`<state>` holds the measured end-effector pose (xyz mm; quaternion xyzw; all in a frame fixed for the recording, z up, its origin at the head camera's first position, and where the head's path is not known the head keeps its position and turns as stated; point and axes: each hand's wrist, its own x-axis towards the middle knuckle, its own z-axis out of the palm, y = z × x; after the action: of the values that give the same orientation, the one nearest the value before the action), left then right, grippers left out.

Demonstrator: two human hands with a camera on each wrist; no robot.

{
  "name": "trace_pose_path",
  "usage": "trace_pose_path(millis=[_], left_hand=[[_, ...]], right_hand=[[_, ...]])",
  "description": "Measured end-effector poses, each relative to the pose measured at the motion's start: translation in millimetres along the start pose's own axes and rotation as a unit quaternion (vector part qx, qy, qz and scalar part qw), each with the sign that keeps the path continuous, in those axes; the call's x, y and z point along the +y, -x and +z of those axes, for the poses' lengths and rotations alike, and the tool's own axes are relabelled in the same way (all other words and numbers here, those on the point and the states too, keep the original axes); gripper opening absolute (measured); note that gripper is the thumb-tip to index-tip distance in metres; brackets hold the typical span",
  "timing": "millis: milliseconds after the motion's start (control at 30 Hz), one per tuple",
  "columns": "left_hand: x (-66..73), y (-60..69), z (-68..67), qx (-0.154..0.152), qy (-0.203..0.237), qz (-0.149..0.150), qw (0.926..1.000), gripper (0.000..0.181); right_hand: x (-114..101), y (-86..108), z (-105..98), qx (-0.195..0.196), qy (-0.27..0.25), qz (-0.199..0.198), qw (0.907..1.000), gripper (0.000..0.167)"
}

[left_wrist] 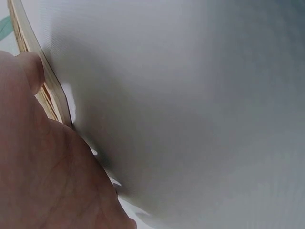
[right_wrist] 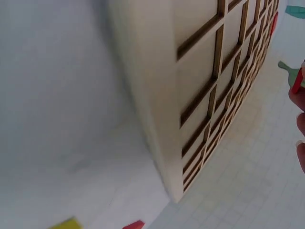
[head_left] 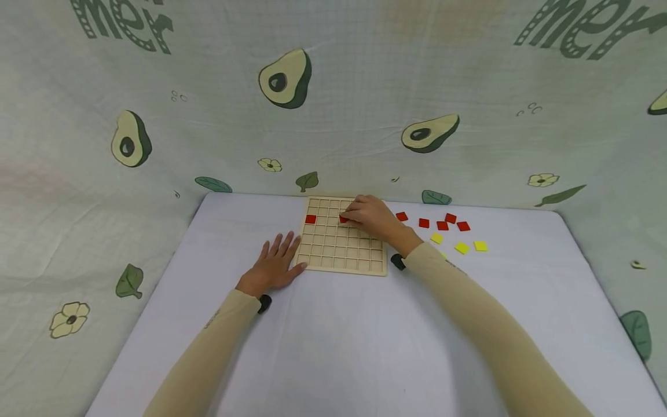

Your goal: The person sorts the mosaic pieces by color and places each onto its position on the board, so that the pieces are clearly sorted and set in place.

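Wooden grid board (head_left: 339, 249), mid-frame — looks early: one red tile (head_left: 310, 219) set, second tile (head_left: 343, 219) pinched by right hand (head_left: 371, 217); left hand (head_left: 276, 265) spread flat — loose red tiles (head_left: 442, 226), yellow tiles (head_left: 461, 248) right of frame.

Extends left arm (head_left: 203, 350) forward, sleeved to wrist (head_left: 251, 284). Rests left hand (head_left: 273, 267) flat, palm down, with fingers (head_left: 286, 244) spread and thumb (head_left: 295, 270) angled inward. Reaches farther forward with right arm (head_left: 484, 318), also sleeved, slanting inward. Turns right hand (head_left: 372, 219) leftward, back upward, and pinches between curled fingers.
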<state>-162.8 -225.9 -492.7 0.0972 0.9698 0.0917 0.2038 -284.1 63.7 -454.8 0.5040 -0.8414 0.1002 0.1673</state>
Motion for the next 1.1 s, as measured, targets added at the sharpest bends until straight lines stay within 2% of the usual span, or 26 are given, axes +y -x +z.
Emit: trace_pose_path(millis=[333,633,867,1100], left_hand=[[1.3,1.7,-1.4,-0.002,-0.007,0.002,1.0000,0.084],[6.7,9.1,-9.4,-0.005,-0.004,0.011,0.9999,0.080],[-0.1,1.3,-1.4,-0.005,-0.012,0.007,0.9999,0.083],[-1.2,-1.7,2.1,0.003,-0.010,0.003,0.9999,0.084]], right_hand=[[-13.8,-23.2,12.8,-0.035,0.004,-0.001,0.9994,0.024],[-16.9,-40.0,22.4,-0.090,-0.001,0.033,0.9954,0.026],[-16.7,-50.4,27.5,-0.126,0.005,0.060,0.9902,0.026],[-17.3,-60.1,36.3,-0.143,0.007,0.072,0.9872,0.023]])
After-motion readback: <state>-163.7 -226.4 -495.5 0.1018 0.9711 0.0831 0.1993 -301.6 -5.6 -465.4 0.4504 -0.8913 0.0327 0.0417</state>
